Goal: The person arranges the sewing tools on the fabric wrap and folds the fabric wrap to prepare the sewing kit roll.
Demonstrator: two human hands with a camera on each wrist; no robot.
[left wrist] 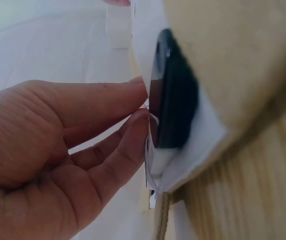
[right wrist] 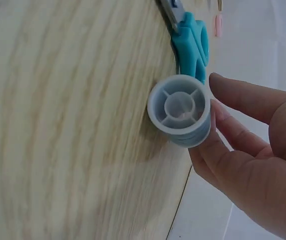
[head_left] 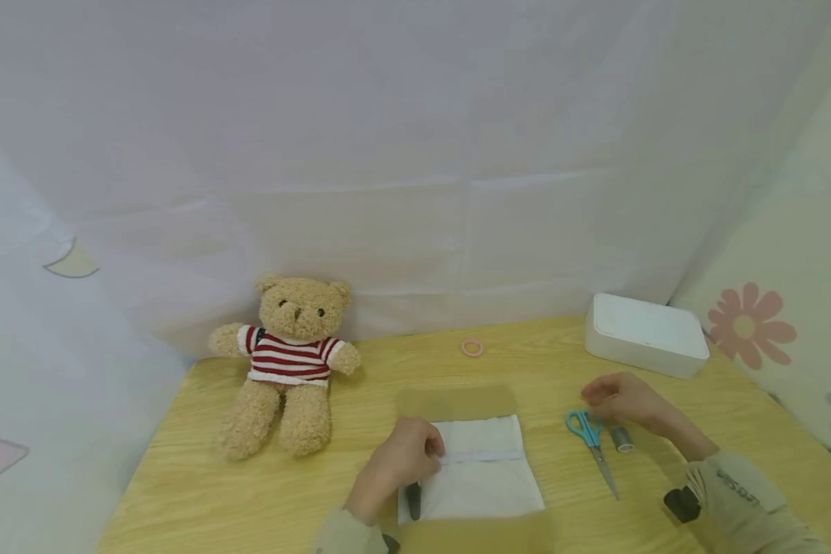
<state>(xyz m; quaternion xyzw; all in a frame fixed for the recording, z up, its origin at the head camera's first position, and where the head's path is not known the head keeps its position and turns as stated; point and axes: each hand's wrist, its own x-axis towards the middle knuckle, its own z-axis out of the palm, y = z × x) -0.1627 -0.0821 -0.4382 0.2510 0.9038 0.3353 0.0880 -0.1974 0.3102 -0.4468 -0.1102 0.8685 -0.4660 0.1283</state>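
Note:
A white cloth (head_left: 485, 492) lies flat on the wooden table, with a narrow pale strip (head_left: 488, 456) across it. My left hand (head_left: 400, 454) is at the cloth's left side, thumb and fingertip pinching the strip's end; the exact grip is partly hidden. Close below that hand, a dark elongated object (left wrist: 175, 95) rests on the cloth; its kind is unclear. My right hand (head_left: 626, 400) hovers by a spool of grey thread (right wrist: 180, 107), fingers loosely bent and thumb apart; whether a fingertip touches the spool is unclear. Turquoise-handled scissors (head_left: 589, 438) lie beside the spool, blades toward me.
A teddy bear (head_left: 294, 362) in a striped shirt sits at the back left, against the white backdrop. At the back middle lies a small pink ring (head_left: 472, 348). A white box (head_left: 645, 335) stands at the back right, beyond my right hand.

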